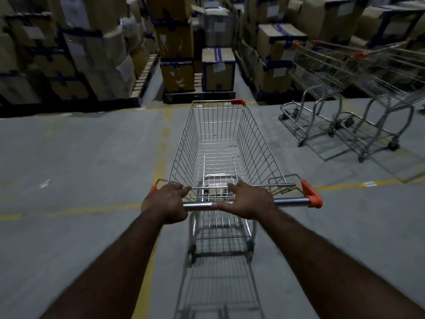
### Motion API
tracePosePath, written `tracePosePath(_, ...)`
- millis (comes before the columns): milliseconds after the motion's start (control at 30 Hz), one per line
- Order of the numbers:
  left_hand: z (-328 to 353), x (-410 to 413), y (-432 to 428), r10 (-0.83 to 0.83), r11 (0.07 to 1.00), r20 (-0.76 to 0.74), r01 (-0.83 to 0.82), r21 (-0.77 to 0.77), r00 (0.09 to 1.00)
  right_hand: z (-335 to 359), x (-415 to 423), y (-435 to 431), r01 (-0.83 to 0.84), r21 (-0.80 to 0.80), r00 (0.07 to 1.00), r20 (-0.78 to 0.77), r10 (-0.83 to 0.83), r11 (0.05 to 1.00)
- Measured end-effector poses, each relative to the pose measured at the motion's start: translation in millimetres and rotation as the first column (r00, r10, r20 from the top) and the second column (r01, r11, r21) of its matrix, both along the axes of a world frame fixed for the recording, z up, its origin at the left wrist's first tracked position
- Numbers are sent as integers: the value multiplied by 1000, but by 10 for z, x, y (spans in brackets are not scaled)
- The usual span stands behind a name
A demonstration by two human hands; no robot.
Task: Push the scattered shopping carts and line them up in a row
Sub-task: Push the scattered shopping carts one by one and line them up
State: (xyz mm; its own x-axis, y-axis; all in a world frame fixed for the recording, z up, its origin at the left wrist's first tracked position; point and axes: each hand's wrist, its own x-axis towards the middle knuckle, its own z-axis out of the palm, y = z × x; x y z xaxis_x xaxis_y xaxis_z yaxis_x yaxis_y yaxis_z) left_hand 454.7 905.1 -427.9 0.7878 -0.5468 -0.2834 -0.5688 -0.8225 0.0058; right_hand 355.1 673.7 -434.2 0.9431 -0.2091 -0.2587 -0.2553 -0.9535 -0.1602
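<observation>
My left hand [164,202] and right hand [247,201] were both clamped on the handle bar [290,201] of an empty shopping cart [264,143], a little apart, the cart straight ahead of me on the grey floor [80,157]. Off to my right two other carts [322,86] stood close together by the stacked cardboard boxes [276,54], likely the start of the row. I judged this cart had yet to be swung over beside them; any others were out of sight.

cart [220,143]: wire metal basket, handle bar [289,201] glossy chrome, end caps [312,196] orange matt plastic. carts [333,88] at 2 o'clock: same wire metal. boxes [218,70] at 12: matt brown cardboard, taped. floor [80,157]: matt concrete, worn yellow paint.
</observation>
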Motion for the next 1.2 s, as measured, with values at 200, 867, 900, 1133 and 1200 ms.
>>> tracePosePath(200,-4,1002,-496,-13,1000,-7,13,-4,1000,32,913,-493,11,-26,1000,28,-10,1000)
tracePosePath(867,-65,4681,-2830,-163,986,142,156,57,976,163,4312,-2529,196,-60,979,-46,-199,979)
tracePosePath(900,-71,4856,-2954,-164,986,163,154,70,973,150,4466,-2630,210,-57,976,-37,-213,976)
tracePosePath(1133,-86,5977,-3968,-6,999,309,-8,42,951,97,5614,-3438,255,-36,966,54,-253,966)
tracePosePath(1200,-88,6186,-4314,43,999,265,-43,-6,963,108,5920,-3715,247,-12,968,41,-246,969)
